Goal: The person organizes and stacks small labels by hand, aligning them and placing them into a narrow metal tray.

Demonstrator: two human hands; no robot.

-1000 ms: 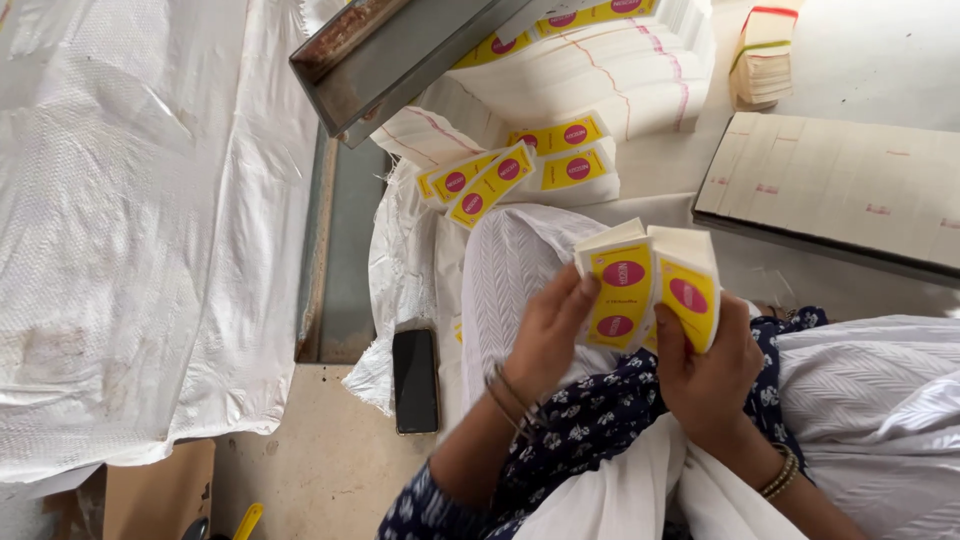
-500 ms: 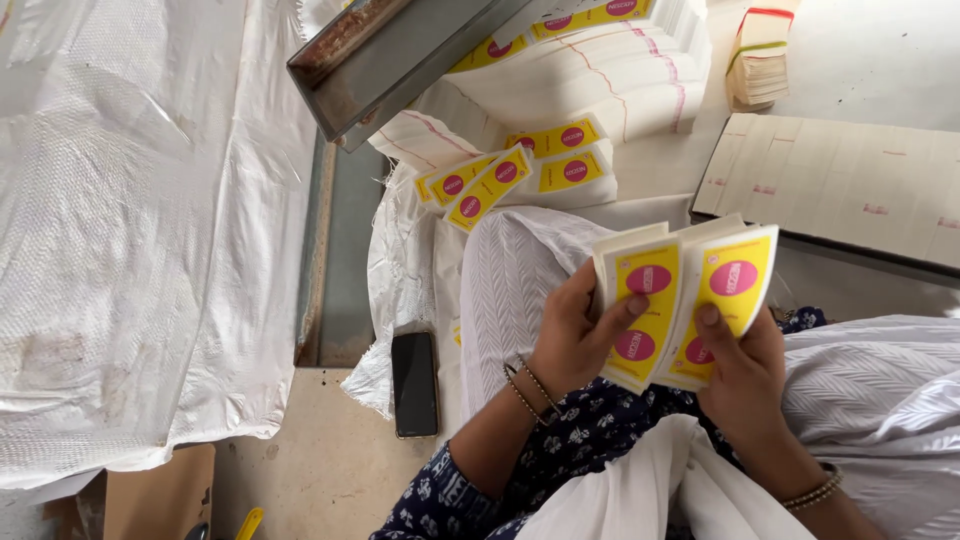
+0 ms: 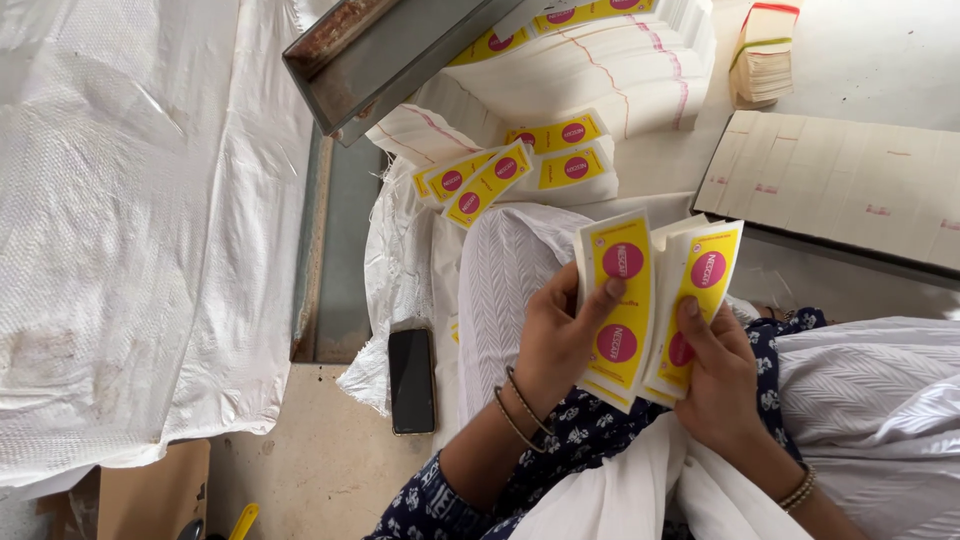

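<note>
My left hand (image 3: 553, 335) grips a thick stack of yellow labels with pink circles (image 3: 618, 300), its thumb lying across the top label. My right hand (image 3: 718, 378) holds a second part of the labels (image 3: 700, 290), split off and fanned to the right, thumb pressed on its face. Both hands are over my lap, which is covered in white cloth (image 3: 505, 275). Bangles sit on both wrists.
More yellow label stacks (image 3: 520, 165) lie on white sacking ahead, with tall white paper piles (image 3: 625, 60) behind. A rusty metal tray (image 3: 385, 55) juts in top centre. A flat cardboard sheet (image 3: 840, 185) lies right, a black phone (image 3: 411, 380) on the floor left.
The stack has been lifted slightly and split into two fanned parts, the right part spreading further from the left. Both hands have shifted a little rightward.
</note>
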